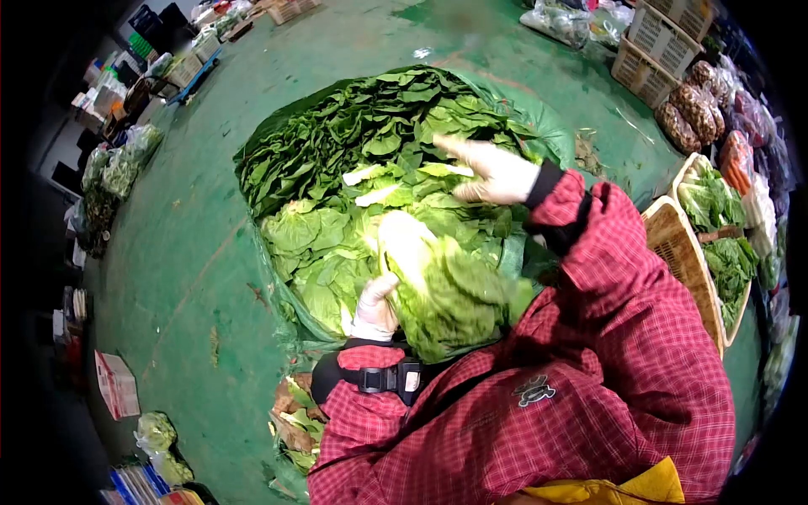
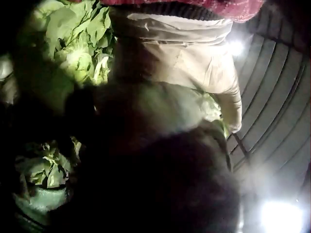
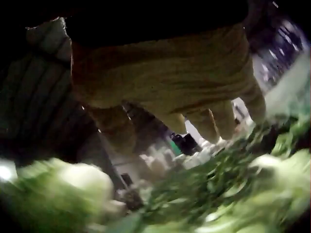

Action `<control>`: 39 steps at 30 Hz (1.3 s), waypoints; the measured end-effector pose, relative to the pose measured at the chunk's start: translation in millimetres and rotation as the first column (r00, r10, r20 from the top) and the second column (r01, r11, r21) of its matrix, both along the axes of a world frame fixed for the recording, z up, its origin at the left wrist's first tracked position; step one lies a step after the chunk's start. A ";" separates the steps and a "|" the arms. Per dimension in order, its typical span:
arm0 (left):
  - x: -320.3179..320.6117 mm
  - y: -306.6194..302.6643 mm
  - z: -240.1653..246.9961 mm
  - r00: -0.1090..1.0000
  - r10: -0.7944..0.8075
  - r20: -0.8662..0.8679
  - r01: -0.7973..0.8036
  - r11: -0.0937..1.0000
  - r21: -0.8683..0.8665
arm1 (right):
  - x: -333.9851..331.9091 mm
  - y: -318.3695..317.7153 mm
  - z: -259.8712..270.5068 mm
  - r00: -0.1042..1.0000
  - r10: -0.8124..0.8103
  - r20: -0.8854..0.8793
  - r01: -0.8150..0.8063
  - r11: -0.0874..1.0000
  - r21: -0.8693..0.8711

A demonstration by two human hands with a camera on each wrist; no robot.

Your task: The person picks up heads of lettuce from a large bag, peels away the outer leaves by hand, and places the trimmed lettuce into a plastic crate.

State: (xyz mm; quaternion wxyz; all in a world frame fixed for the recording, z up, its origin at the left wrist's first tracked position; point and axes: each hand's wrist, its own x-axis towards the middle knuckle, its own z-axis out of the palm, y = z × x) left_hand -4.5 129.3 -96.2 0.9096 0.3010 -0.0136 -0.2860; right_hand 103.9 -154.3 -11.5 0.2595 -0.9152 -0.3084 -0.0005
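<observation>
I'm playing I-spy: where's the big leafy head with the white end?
In the head view, the leafy head is near the middle, in the left hand, between the dark green leaves and the red checked jacket.

Produce storeroom or market: stacked crates [image 1: 662, 40], bagged vegetables [image 1: 130, 160], green floor [image 1: 194, 252].

The left hand [image 1: 373, 313] grips, its left thumb [image 1: 385, 284] raised, the other fingers mostly hidden. The right hand [image 1: 505, 175] is open beyond the left thumb, its right fingers [image 1: 453, 146] extended, the right thumb [image 1: 470, 193] apart from them, the right wrist [image 1: 544, 184] behind them.
</observation>
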 end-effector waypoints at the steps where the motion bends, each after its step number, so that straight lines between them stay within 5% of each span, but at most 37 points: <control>1: 2.0 -0.5 -7.4 0.996 0.003 -0.088 -0.014 0.992 -0.127 | -11.2 -0.7 3.5 0.978 0.077 -0.196 -0.066 0.996 0.062; 2: 1.8 -5.7 1.0 0.995 0.060 -0.083 -0.070 0.989 -0.128 | -30.2 5.7 2.9 0.804 0.314 -0.505 -0.075 0.896 0.438; 3: 1.2 -12.5 17.7 0.990 0.117 -0.075 -0.126 0.984 -0.129 | -53.5 14.5 16.6 0.662 0.414 -0.624 0.001 0.833 0.553; 4: 1.8 -16.5 27.7 0.982 0.176 -0.066 -0.184 0.975 -0.129 | -60.6 16.9 11.3 0.765 0.383 -0.518 -0.117 0.873 0.473; 5: 4.3 -9.0 14.9 0.988 0.020 -0.156 -0.078 0.922 -0.379 | -65.1 19.2 2.0 0.845 0.365 -0.391 -0.218 0.903 0.371; 7: 11.0 13.7 -21.2 0.921 -0.335 -0.197 0.048 0.602 -0.797 | -76.6 22.7 -15.5 0.866 0.302 -0.399 -0.140 0.911 0.387; 9: -5.9 -3.9 35.3 0.987 -0.146 -0.065 0.101 0.882 -0.460 | -90.5 30.2 -33.3 0.807 0.388 -0.444 0.043 0.712 0.701; 10: -8.8 -5.5 47.1 0.996 -0.090 -0.001 0.087 0.960 -0.267 | -102.6 35.4 -37.0 0.706 0.518 -0.482 0.223 0.483 0.847; 11: -10.7 -5.8 52.2 0.996 -0.043 0.074 0.048 0.997 -0.067 | -112.6 39.9 -40.0 0.602 0.655 -0.457 0.419 0.228 0.879; 13: 0.8 2.7 27.3 0.998 0.037 0.049 -0.042 0.993 0.112 | -95.4 38.4 -126.2 0.308 0.868 -0.390 0.722 0.054 0.690; 14: 6.1 3.0 12.4 0.992 0.116 0.056 -0.126 0.963 0.240 | -106.4 33.0 -148.1 0.506 0.819 -0.271 0.593 -0.102 0.799; 16: 3.1 -7.8 10.1 0.964 0.265 0.004 -0.244 0.883 0.402 | -121.2 26.9 -140.2 0.523 0.793 -0.311 0.578 -0.062 0.814; 20: -17.4 -39.9 24.8 0.984 0.177 0.032 -0.180 0.974 0.139 | -146.1 27.4 -123.4 0.474 0.779 -0.409 0.591 0.063 0.804; 24: -19.8 -52.4 38.9 0.976 0.157 -0.153 -0.176 0.977 -0.121 | -140.7 31.5 -116.6 0.485 0.742 -0.462 0.540 0.161 0.826; 27: -20.5 -50.7 50.9 0.923 0.356 0.144 -0.377 0.913 0.154 | -118.7 24.7 -131.3 0.566 0.625 -0.537 0.432 0.330 0.839; 28: -22.6 -47.5 63.7 0.835 0.317 0.449 -0.462 0.847 0.262 | -108.1 10.8 -138.3 0.590 0.572 -0.571 0.444 0.360 0.820; 29: -21.2 -43.5 74.5 0.815 0.233 0.531 -0.426 0.862 0.275 | -100.2 -6.5 -146.6 0.583 0.532 -0.614 0.504 0.356 0.787; 30: -24.3 -44.4 88.8 0.797 0.190 0.573 -0.453 0.817 0.358 | -107.7 -26.5 -129.8 0.477 0.642 -0.600 0.715 0.113 0.690; 31: -27.2 -47.0 100.6 0.781 0.138 0.609 -0.475 0.764 0.437 | -122.3 -37.4 -85.6 0.753 0.013 -0.658 0.524 0.593 0.611; 32: -32.3 -53.5 102.9 0.737 0.182 0.651 -0.556 0.712 0.429 | -121.4 -48.2 -73.6 0.769 0.013 -0.640 0.530 0.547 0.648; 35: -36.9 -62.7 107.0 0.588 -0.071 0.806 -0.706 0.443 0.553 | -135.7 -67.1 -36.1 0.865 -0.086 -0.494 0.453 0.558 0.695; 37: -37.1 -68.5 108.8 0.496 -0.256 0.830 -0.758 0.339 0.558 | -151.6 -58.4 -1.6 0.886 -0.005 -0.464 0.413 0.465 0.783; 39: -37.6 -77.7 112.1 0.376 -0.422 0.825 -0.827 0.248 0.504 | -160.8 -51.9 22.6 0.954 0.016 -0.300 0.235 0.585 0.776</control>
